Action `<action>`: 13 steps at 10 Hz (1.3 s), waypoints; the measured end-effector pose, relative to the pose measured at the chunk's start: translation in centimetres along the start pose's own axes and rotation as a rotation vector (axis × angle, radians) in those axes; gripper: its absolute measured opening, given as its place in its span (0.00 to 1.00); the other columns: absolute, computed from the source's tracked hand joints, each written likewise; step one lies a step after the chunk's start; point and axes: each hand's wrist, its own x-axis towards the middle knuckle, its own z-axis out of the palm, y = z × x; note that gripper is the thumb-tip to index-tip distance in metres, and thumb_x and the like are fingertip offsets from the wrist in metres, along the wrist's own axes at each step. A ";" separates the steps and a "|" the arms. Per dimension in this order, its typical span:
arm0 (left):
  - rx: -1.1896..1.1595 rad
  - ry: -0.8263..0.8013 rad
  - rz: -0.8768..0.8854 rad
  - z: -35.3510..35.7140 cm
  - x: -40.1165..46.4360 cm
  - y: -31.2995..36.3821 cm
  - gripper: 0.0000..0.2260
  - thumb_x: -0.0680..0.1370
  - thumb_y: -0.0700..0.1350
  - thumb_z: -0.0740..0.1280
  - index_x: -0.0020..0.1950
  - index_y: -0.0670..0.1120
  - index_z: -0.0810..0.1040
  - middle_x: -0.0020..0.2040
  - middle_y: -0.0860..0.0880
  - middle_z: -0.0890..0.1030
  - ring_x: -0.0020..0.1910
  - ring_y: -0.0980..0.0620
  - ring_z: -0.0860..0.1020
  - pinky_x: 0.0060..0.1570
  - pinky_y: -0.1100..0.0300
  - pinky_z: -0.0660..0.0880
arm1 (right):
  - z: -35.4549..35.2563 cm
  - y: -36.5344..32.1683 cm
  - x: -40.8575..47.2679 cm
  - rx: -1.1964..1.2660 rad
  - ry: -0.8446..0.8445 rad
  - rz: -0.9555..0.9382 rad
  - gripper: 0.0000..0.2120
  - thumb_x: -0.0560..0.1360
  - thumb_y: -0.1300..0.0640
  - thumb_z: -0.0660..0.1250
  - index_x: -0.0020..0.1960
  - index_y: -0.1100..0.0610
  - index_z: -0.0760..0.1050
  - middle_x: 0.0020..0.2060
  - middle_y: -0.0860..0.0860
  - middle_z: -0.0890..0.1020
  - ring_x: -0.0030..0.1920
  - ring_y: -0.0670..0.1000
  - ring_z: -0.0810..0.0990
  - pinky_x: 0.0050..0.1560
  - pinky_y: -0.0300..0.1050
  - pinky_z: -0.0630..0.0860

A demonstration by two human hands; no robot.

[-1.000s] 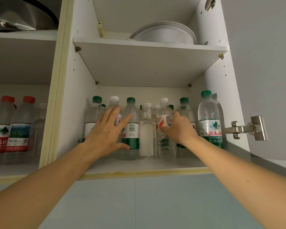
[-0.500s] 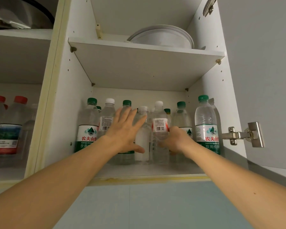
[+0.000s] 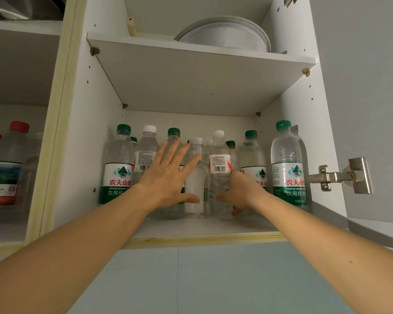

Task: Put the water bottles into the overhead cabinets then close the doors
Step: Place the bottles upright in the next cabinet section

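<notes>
Left hand (image 3: 168,177) flat, fingers (image 3: 168,152) splayed against the front bottles. Right hand (image 3: 241,191) grips the white-capped water bottle (image 3: 219,173) low on the lower cabinet shelf (image 3: 191,225); its fingers are apparently wrapped behind it. Full, fairly heavy; thin ribbed plastic yields, so hold mid-body. Door hinge (image 3: 340,176) open at right.
</notes>
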 end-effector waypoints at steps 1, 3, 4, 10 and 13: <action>-0.189 0.077 -0.034 -1.3 -0.4 -0.7 0.50 0.70 0.77 0.57 0.81 0.56 0.35 0.81 0.48 0.36 0.79 0.45 0.32 0.75 0.42 0.33 | 0.3 0.7 -0.1 -0.018 0.056 -0.005 0.23 0.77 0.55 0.72 0.67 0.62 0.70 0.57 0.55 0.80 0.50 0.56 0.82 0.44 0.48 0.84; -0.431 0.031 -0.320 -3.8 -2.6 -6.5 0.54 0.69 0.55 0.78 0.82 0.56 0.43 0.81 0.48 0.41 0.80 0.41 0.40 0.77 0.36 0.42 | 0.5 1.2 0.1 0.080 0.104 0.002 0.26 0.75 0.54 0.74 0.68 0.61 0.69 0.50 0.54 0.76 0.37 0.49 0.79 0.29 0.41 0.80; -0.356 -0.133 -0.290 -3.7 -3.6 -7.4 0.64 0.64 0.62 0.80 0.79 0.60 0.31 0.80 0.52 0.33 0.79 0.44 0.34 0.76 0.39 0.35 | 0.4 1.4 0.1 0.089 0.106 0.007 0.27 0.75 0.55 0.75 0.69 0.61 0.69 0.52 0.56 0.77 0.39 0.51 0.81 0.31 0.43 0.82; -0.221 -0.122 -0.290 -3.3 -4.3 -5.8 0.63 0.62 0.69 0.77 0.80 0.59 0.34 0.81 0.49 0.36 0.80 0.45 0.35 0.76 0.42 0.34 | -0.4 0.9 -1.8 -0.017 0.172 -0.111 0.15 0.79 0.59 0.67 0.65 0.58 0.76 0.56 0.56 0.83 0.50 0.54 0.82 0.45 0.45 0.80; -0.502 0.189 -0.057 -7.9 2.7 3.7 0.49 0.69 0.68 0.72 0.82 0.54 0.52 0.80 0.50 0.52 0.79 0.46 0.52 0.74 0.43 0.58 | -4.9 2.8 -6.7 -0.332 0.853 -0.313 0.19 0.76 0.58 0.71 0.65 0.57 0.74 0.65 0.55 0.70 0.63 0.57 0.70 0.52 0.48 0.79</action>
